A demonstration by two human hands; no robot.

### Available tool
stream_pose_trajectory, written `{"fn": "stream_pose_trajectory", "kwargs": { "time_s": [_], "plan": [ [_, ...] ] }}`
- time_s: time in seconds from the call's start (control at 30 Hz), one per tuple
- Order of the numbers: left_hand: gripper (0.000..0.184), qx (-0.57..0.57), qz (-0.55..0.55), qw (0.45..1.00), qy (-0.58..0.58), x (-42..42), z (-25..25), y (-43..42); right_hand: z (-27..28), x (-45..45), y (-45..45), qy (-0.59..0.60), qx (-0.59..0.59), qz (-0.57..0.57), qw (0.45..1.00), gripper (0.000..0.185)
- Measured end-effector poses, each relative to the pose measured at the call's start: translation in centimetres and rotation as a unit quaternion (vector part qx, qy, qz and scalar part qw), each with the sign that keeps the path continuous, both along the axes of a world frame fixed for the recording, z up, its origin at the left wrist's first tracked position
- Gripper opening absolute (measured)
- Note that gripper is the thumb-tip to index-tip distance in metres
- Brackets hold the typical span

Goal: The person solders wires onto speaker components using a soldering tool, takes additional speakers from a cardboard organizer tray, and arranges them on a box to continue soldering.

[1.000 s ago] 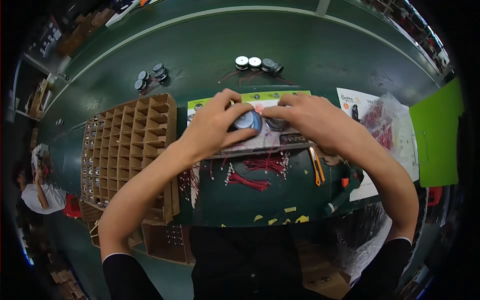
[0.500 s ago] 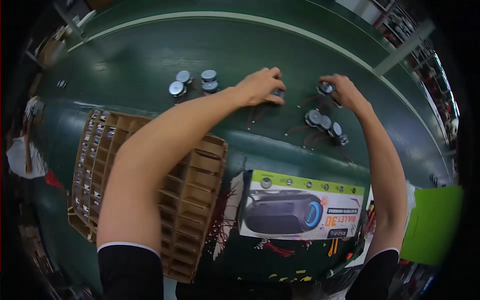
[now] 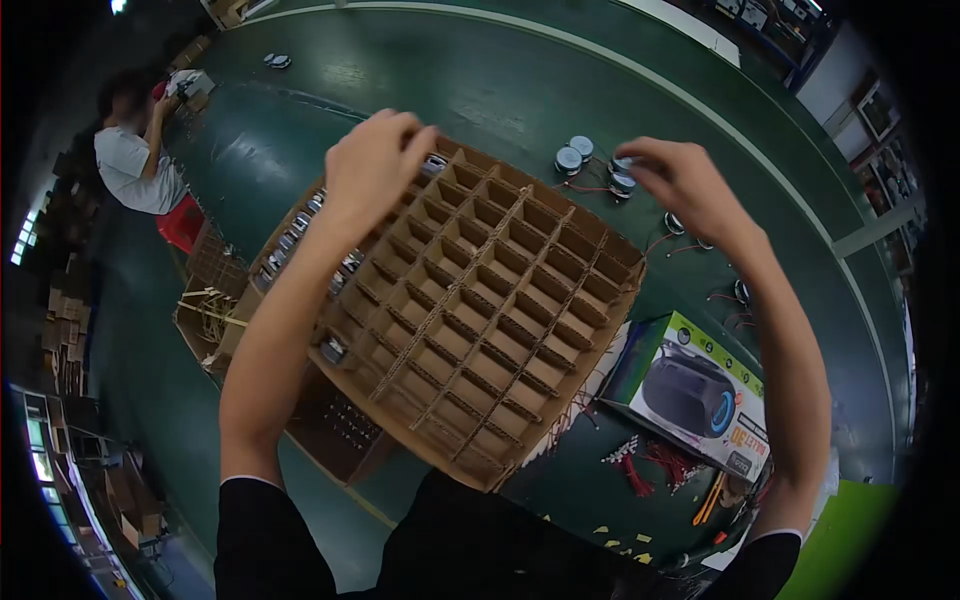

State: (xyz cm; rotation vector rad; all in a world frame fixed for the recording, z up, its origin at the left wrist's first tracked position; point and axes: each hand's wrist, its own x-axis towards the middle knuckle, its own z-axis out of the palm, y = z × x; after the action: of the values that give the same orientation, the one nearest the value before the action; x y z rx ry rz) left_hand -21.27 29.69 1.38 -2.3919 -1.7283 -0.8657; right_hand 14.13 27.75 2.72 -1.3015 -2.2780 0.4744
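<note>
The brown cardboard tray with a grid of upright dividers (image 3: 497, 330) lies on the dark green table (image 3: 420, 65), between and below the two hands. The left hand (image 3: 372, 168) hovers over the tray's far left part, thumb and forefinger a little apart; whether it holds anything cannot be told. Small silver metal parts (image 3: 286, 242) fill compartments along the tray's left side, partly behind the left forearm.

The right hand (image 3: 682, 185) is beyond the tray's far right corner, fingers bent over a cluster of round, silver-topped parts with thin red wires (image 3: 568, 159). Its fingertips overlap the nearest one; contact or grip cannot be made out. Nearer the body, right of the tray, stands a white-and-green printed carton (image 3: 700, 390), below the right hand.
</note>
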Motion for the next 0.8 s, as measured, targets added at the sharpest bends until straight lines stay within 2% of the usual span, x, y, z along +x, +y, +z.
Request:
{"fn": "stream_pose_trajectory", "kwargs": {
  "time_s": [0.03,0.07,0.13,0.17,0.23,0.3,0.37,0.43,0.5,0.6,0.67,0.73,0.8],
  "plan": [
    [0.034,-0.092,0.080,0.992,0.022,-3.1,0.2,-0.4,0.6,-4.8,0.5,-0.015,-0.029,0.019,0.999,0.024],
    [0.035,-0.123,0.091,0.988,0.032,-5.1,-0.6,-0.3,-1.2,-8.1,2.7,-0.061,0.063,0.093,0.992,0.024],
    [0.037,-0.165,0.104,0.981,0.012,-7.5,-2.9,0.2,-2.9,-14.5,5.0,-0.069,0.119,0.123,0.983,0.024],
    [0.037,-0.166,0.104,0.980,0.031,-7.5,-2.5,-0.1,-3.4,-17.0,6.2,-0.088,0.121,0.133,0.980,0.026],
    [0.037,-0.168,0.118,0.976,0.065,-6.7,-1.7,-0.3,-3.4,-20.0,8.0,-0.107,0.117,0.146,0.977,0.029],
    [0.037,-0.222,0.104,0.966,0.083,-6.8,-1.2,0.5,-3.1,-21.8,9.4,-0.265,0.010,0.116,0.957,0.029],
    [0.033,-0.231,0.115,0.961,0.095,-7.2,-0.8,1.1,-0.8,-22.4,9.4,-0.285,0.000,0.132,0.949,0.028],
    [0.032,-0.272,0.099,0.957,0.029,-8.0,-0.9,1.5,-0.2,-22.7,10.0,-0.301,0.016,0.158,0.940,0.017],
    [0.034,-0.290,0.101,0.951,-0.019,-8.8,-1.5,2.3,-0.2,-22.2,10.7,-0.289,0.000,0.183,0.940,0.015],
    [0.041,-0.226,0.080,0.969,-0.056,-8.3,-2.0,2.2,-0.2,-22.0,11.5,-0.266,-0.019,0.224,0.937,0.014],
    [0.043,-0.219,0.084,0.969,-0.072,-8.3,-1.9,2.0,0.2,-22.5,11.4,-0.323,-0.072,0.217,0.918,0.013],
    [0.044,-0.208,0.089,0.970,-0.087,-8.6,-1.5,1.5,-0.9,-22.4,11.1,-0.330,-0.053,0.210,0.919,0.013],
    [0.041,-0.236,0.045,0.901,-0.361,-10.0,-1.2,0.9,-1.3,-22.3,10.9,-0.338,-0.028,0.206,0.918,0.015]
  ]
}}
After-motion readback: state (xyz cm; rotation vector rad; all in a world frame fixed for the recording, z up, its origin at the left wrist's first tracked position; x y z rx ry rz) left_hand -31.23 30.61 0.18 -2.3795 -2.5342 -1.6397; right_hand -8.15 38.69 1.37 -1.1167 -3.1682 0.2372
